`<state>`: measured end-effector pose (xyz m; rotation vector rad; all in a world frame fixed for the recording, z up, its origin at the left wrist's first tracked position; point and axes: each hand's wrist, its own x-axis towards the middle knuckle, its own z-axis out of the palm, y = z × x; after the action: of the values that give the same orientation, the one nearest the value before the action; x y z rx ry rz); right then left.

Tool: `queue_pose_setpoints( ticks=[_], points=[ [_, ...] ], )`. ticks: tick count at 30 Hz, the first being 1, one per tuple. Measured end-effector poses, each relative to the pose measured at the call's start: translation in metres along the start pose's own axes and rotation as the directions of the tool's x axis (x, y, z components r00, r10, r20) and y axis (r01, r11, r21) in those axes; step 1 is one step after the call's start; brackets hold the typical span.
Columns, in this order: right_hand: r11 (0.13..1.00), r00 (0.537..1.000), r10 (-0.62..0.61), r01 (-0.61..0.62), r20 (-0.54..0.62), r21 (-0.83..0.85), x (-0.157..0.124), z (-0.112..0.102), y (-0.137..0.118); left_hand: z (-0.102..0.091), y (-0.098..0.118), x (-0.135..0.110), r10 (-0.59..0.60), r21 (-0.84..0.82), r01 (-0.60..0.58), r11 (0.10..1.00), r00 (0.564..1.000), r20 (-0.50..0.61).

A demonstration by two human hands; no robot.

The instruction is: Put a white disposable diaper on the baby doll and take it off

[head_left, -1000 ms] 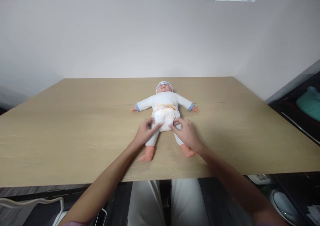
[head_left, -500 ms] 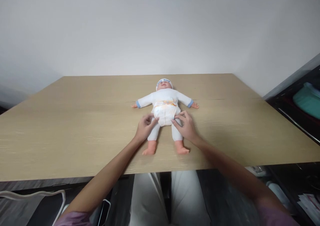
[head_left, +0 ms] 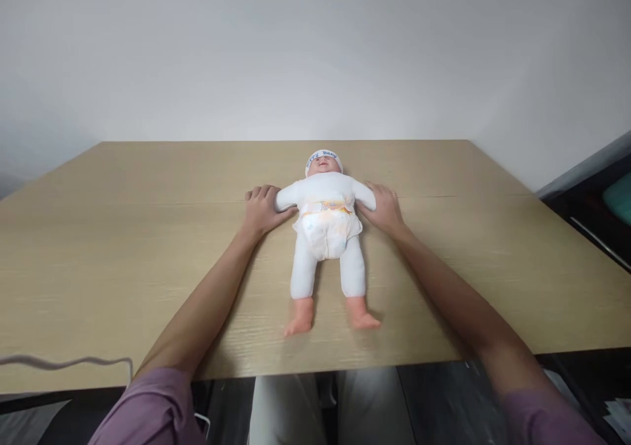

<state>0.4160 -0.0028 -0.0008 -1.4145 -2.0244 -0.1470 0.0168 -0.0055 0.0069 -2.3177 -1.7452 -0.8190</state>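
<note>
White cloth-bodied doll [head_left: 326,187] in a white, orange-printed diaper [head_left: 327,233] lies face-up on the pale wooden desk [head_left: 148,261]; I see the left hand [head_left: 264,210] and right hand [head_left: 386,210] wrapped round its arms. Light, even pressure either side of the doll seems best.

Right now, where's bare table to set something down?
Crowded: centre, where the doll lies with the left hand and right hand around its arms. Free: table left of the left forearm; table right of the right forearm; only a narrow strip between the doll's legs.
</note>
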Motion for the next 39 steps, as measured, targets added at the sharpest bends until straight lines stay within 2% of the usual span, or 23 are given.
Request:
queue_pose_setpoints(
  ticks=[3, 6, 9, 11, 13, 16, 18, 20, 23, 26, 29, 32, 37, 39],
  points=[
    [0.999, 0.999, 0.037, -0.038, 0.027, 0.034, 0.0, 0.003, -0.012, 0.002, 0.013, 0.006, -0.049, 0.023, 0.048, 0.999, 0.998, 0.038],
    [0.979, 0.988, 0.155, -0.154, 0.006, 0.132, -0.003, -0.005, -0.032, -0.015, 0.04, 0.005, -0.185, -0.016, 0.186, 0.982, 0.981, 0.061],
    [0.916, 0.961, 0.275, -0.261, -0.003, 0.305, -0.011, -0.03, -0.054, -0.055, 0.073, -0.013, -0.276, -0.096, 0.285, 0.954, 0.956, 0.098],
    [0.857, 0.955, 0.297, -0.278, 0.026, 0.433, -0.025, -0.06, -0.067, -0.091, 0.097, -0.042, -0.31, -0.164, 0.321, 0.933, 0.946, 0.09],
    [0.815, 0.963, 0.256, -0.261, 0.082, 0.518, -0.047, -0.097, -0.079, -0.127, 0.122, -0.089, -0.356, -0.237, 0.364, 0.901, 0.931, 0.079],
    [0.814, 0.974, 0.129, -0.21, 0.184, 0.541, -0.091, -0.157, -0.092, -0.164, 0.168, -0.186, -0.38, -0.329, 0.391, 0.86, 0.92, 0.099],
    [0.833, 0.966, 0.022, -0.161, 0.259, 0.529, -0.125, -0.192, -0.1, -0.174, 0.2, -0.259, -0.38, -0.419, 0.419, 0.806, 0.908, 0.177],
    [0.842, 0.939, -0.084, -0.111, 0.332, 0.527, -0.161, -0.22, -0.108, -0.177, 0.228, -0.332, -0.344, -0.494, 0.459, 0.739, 0.887, 0.309],
    [0.832, 0.88, -0.195, -0.085, 0.433, 0.548, -0.215, -0.245, -0.125, -0.18, 0.255, -0.428, -0.236, -0.508, 0.462, 0.727, 0.863, 0.447],
    [0.824, 0.823, -0.232, -0.117, 0.519, 0.554, -0.268, -0.249, -0.145, -0.186, 0.262, -0.494, -0.162, -0.462, 0.432, 0.775, 0.841, 0.516],
    [0.839, 0.813, -0.217, -0.127, 0.541, 0.528, -0.312, -0.234, -0.158, -0.193, 0.26, -0.527, -0.193, -0.389, 0.448, 0.805, 0.817, 0.543],
    [0.862, 0.839, -0.183, -0.114, 0.513, 0.495, -0.345, -0.207, -0.164, -0.198, 0.262, -0.532, -0.253, -0.318, 0.497, 0.807, 0.778, 0.575],
    [0.916, 0.858, -0.075, -0.142, 0.508, 0.376, -0.382, -0.156, -0.166, -0.197, 0.269, -0.516, -0.288, -0.224, 0.557, 0.8, 0.684, 0.67],
    [0.924, 0.864, -0.029, -0.17, 0.503, 0.344, -0.395, -0.142, -0.163, -0.194, 0.267, -0.513, -0.3, -0.164, 0.538, 0.827, 0.669, 0.68]
  ],
)
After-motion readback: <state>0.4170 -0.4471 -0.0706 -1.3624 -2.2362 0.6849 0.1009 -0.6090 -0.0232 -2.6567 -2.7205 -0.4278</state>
